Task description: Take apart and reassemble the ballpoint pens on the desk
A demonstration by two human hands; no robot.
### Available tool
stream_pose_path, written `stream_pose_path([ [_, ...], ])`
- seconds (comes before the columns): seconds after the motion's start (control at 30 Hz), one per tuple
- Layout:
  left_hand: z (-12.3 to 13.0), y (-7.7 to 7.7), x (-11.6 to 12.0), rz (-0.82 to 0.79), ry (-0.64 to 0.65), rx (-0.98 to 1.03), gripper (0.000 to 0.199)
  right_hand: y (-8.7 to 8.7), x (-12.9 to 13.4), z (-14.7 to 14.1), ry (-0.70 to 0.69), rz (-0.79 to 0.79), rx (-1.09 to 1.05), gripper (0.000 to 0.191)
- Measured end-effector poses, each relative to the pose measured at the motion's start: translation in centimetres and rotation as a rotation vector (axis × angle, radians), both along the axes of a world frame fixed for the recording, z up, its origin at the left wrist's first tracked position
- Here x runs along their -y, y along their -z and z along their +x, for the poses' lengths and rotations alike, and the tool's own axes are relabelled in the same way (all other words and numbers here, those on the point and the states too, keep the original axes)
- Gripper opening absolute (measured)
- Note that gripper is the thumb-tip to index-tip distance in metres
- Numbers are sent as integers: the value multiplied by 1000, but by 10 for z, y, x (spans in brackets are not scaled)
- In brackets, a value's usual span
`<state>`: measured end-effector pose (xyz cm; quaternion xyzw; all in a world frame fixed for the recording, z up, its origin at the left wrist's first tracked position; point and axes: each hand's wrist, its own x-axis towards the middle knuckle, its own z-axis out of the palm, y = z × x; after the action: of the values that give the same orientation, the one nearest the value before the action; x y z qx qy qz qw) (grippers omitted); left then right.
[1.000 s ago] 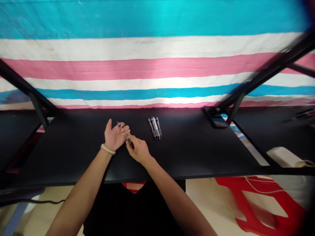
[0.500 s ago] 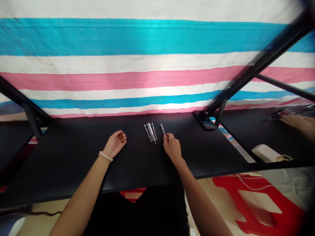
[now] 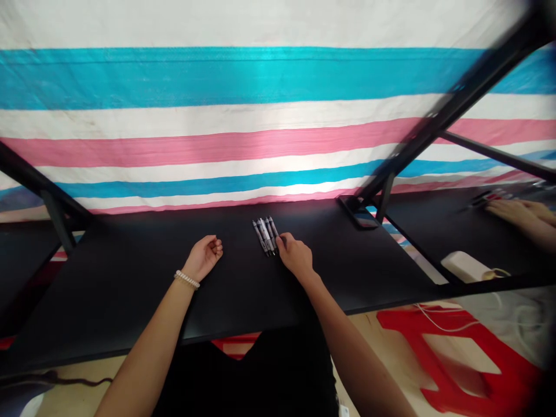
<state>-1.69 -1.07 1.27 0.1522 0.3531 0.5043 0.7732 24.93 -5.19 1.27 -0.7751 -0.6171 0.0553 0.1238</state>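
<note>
Several grey and white pens (image 3: pixel 264 234) lie side by side on the black table (image 3: pixel 143 260), slightly slanted, tips toward me. My right hand (image 3: pixel 296 255) is at the right side of this row. Its thumb and forefinger are closed on the lower part of the rightmost pen (image 3: pixel 271 225), which lies close against the others; the fingers hide part of it. To the left of the pens, my left hand (image 3: pixel 205 258) rests on its side on the table, fingers curled in, with nothing seen in it. A white coiled band (image 3: pixel 187 280) is around its wrist.
A dark phone (image 3: pixel 364 216) lies at the back right beside a black metal frame leg (image 3: pixel 384 198). On the neighbouring table are a white box-like device (image 3: pixel 467 267) and another person's hands (image 3: pixel 516 214). A striped sheet (image 3: pixel 217 150) hangs behind. A red stool (image 3: pixel 452 353) stands below.
My right hand has moved left with the pen and brought it up against the row. My left hand's fingers have curled in slightly more. The view has shifted a little.
</note>
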Motion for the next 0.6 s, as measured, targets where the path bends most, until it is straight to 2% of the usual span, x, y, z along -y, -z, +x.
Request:
stream_pose_path([
  [0.07, 0, 1, 0, 18, 0, -8, 10, 5, -1, -2, -20, 100, -3, 41],
  [0.2, 0, 2, 0, 35, 4, -16, 12, 11, -8, -10, -44, 247, -48, 63],
  [0.43, 0, 3, 0, 61, 13, -31, 14, 10, -25, -14, -218, 137, -116, 67],
  [0.6, 1, -1, 1, 50, 16, -55, 15, 20, -28, -26, -364, 114, -48, 55],
])
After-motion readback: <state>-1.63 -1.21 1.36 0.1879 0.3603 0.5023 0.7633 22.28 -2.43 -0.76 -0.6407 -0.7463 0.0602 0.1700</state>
